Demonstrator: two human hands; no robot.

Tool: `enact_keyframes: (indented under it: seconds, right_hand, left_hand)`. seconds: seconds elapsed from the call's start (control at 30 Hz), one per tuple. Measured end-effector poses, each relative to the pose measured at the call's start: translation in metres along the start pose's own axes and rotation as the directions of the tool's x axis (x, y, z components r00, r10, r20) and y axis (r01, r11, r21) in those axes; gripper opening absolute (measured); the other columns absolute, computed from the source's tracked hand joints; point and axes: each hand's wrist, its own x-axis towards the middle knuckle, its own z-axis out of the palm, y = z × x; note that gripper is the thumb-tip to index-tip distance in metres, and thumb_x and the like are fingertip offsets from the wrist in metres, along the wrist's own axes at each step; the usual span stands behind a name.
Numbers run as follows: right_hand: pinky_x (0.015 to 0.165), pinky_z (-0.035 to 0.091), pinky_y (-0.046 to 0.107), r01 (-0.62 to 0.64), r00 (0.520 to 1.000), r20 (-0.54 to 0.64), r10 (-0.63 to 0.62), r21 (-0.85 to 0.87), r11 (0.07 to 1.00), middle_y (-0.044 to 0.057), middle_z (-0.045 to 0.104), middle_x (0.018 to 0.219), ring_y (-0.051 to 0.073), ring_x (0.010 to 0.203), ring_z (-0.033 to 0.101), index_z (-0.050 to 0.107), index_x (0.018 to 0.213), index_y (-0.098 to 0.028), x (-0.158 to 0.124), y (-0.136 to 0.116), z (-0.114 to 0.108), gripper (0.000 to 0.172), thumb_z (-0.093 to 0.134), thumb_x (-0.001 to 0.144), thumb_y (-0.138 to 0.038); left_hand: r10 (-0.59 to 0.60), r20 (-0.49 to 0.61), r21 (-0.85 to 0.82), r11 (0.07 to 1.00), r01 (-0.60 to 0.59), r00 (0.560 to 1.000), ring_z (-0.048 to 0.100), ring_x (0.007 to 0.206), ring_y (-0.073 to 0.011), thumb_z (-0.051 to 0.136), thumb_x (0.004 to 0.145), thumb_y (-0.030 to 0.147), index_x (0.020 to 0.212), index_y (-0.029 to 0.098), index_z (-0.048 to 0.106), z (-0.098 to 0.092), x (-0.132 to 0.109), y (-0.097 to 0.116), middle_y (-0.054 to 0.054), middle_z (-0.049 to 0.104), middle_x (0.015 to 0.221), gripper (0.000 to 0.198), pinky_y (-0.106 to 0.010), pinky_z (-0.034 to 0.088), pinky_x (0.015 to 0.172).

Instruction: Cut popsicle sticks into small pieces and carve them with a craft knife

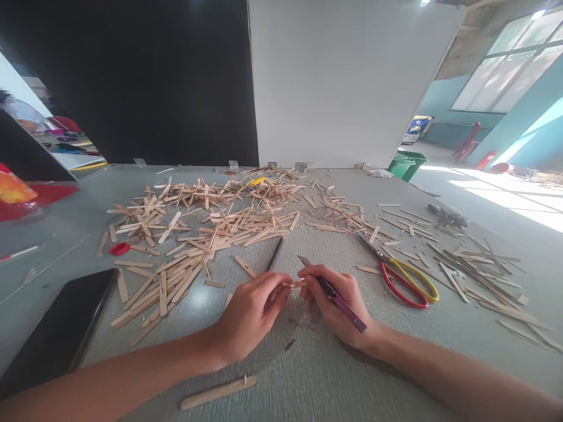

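My left hand [253, 313] pinches one end of a short piece of wooden craft stick [298, 284] at the middle of the view. Closed around a purple craft knife [341, 302], my right hand [347, 287] also has fingertips at the other end of that piece. The knife's blade points up and left, clear of the wood. Just beyond my left hand lies a thin dark pencil-like rod [275, 253]. A single craft stick [217, 392] with a small upright peg near one end rests close to me. Fingers partly hide the held piece.
Craft sticks [176, 281] lie heaped across the left and middle. Scissors [407, 281] with red and yellow handles sit at the right, near thin wood strips [484, 275]. A black phone [57, 328] and a red ring [119, 249] are at left. Black and white panels [329, 82] stand behind.
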Motion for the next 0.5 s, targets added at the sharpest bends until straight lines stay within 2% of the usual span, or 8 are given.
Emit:
enact_keyframes:
  seconds: [0.13,0.23,0.33,0.4,0.5]
  right_hand:
    - [0.056,0.052,0.023,0.006,0.998,-0.055,-0.008,-0.022,1.000,-0.002,0.069,0.070,0.012,0.055,0.064,0.070,0.110,-0.021,0.001,0.002,0.001,0.019,0.054,0.108,-0.030]
    - [0.055,0.051,0.023,-0.032,0.998,-0.059,0.029,-0.042,0.999,-0.001,0.070,0.072,0.012,0.055,0.063,0.071,0.108,-0.021,0.003,0.000,0.001,0.020,0.055,0.108,-0.032]
    - [0.054,0.049,0.023,-0.057,0.998,-0.026,0.055,-0.075,0.996,-0.002,0.068,0.068,0.011,0.052,0.061,0.070,0.099,-0.021,0.004,-0.002,0.001,0.021,0.055,0.108,-0.033]
    - [0.055,0.049,0.022,-0.036,0.999,-0.010,0.035,-0.101,0.994,-0.003,0.068,0.067,0.011,0.052,0.062,0.070,0.099,-0.020,0.003,-0.004,0.000,0.019,0.056,0.107,-0.030]
    - [0.059,0.050,0.023,0.064,0.997,-0.023,-0.070,-0.178,0.982,-0.001,0.072,0.072,0.012,0.057,0.065,0.071,0.105,-0.019,0.002,-0.005,-0.001,0.013,0.060,0.104,-0.024]
  left_hand:
    - [-0.086,0.022,-0.124,0.988,0.088,0.996,0.049,0.060,-0.0129,0.057,0.106,0.032,0.089,0.021,0.062,-0.004,0.004,0.006,0.004,0.055,0.069,0.021,-0.024,0.036,0.056]
    - [-0.154,0.033,-0.244,0.957,0.158,0.987,0.041,0.054,-0.0111,0.056,0.106,0.043,0.087,0.021,0.058,-0.007,0.006,0.009,0.007,0.048,0.066,0.030,-0.022,0.029,0.049]
    - [-0.203,0.043,-0.347,0.915,0.205,0.978,0.040,0.053,-0.0108,0.061,0.103,0.050,0.088,0.021,0.059,-0.010,0.007,0.010,0.007,0.046,0.064,0.033,-0.021,0.028,0.047]
    - [-0.235,0.048,-0.408,0.883,0.234,0.971,0.044,0.053,-0.0111,0.065,0.101,0.052,0.089,0.021,0.061,-0.010,0.008,0.008,0.007,0.048,0.061,0.034,-0.020,0.030,0.047]
    - [-0.295,0.055,-0.501,0.818,0.281,0.954,0.057,0.059,-0.0130,0.069,0.098,0.052,0.093,0.019,0.064,-0.008,0.011,0.004,0.001,0.067,0.072,0.034,-0.021,0.039,0.050]
